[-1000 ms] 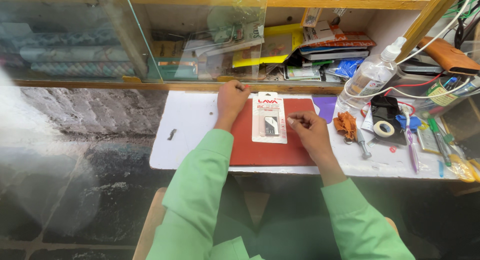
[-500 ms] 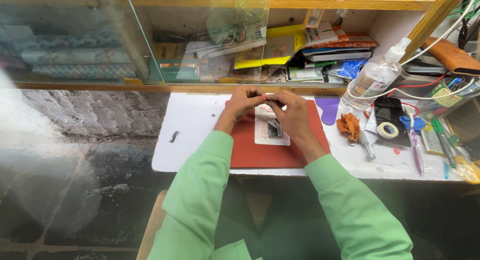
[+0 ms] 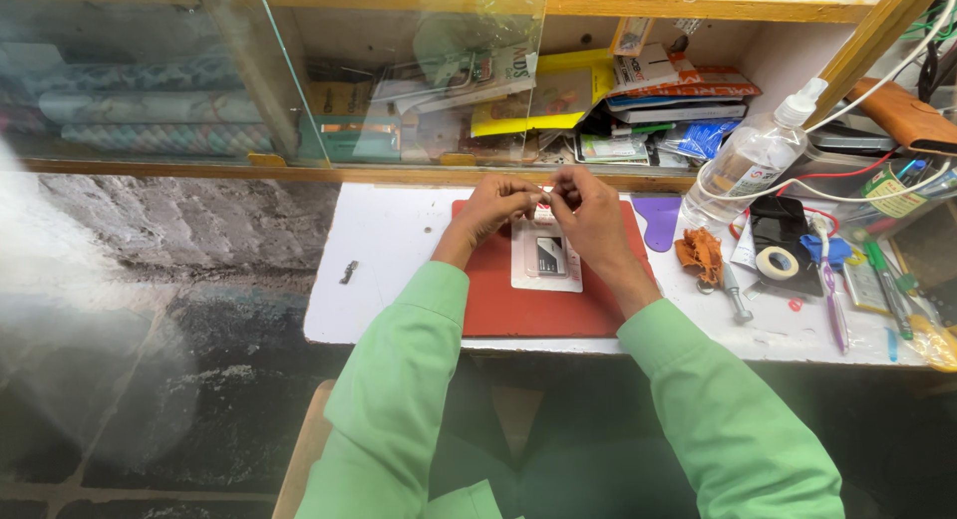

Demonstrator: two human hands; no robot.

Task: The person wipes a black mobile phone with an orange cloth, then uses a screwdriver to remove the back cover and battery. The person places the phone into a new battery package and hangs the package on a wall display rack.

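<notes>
Centrally in the frame, the top edge of a white blister pack (image 3: 546, 257) is pinched by the left hand (image 3: 498, 202) and the right hand (image 3: 588, 205), fingers closed narrowly on it; the pack is laid on a red mat (image 3: 488, 300), with a tape roll (image 3: 776, 263) well apart at right

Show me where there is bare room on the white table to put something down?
The white table is bare on its left part, between the red rectangular mat and the table's left edge; only a small dark metal bit lies there. The right part is crowded: orange cloth, white tape roll, clear spray bottle. Both hands, left hand and right hand, meet over the white card package.
</notes>
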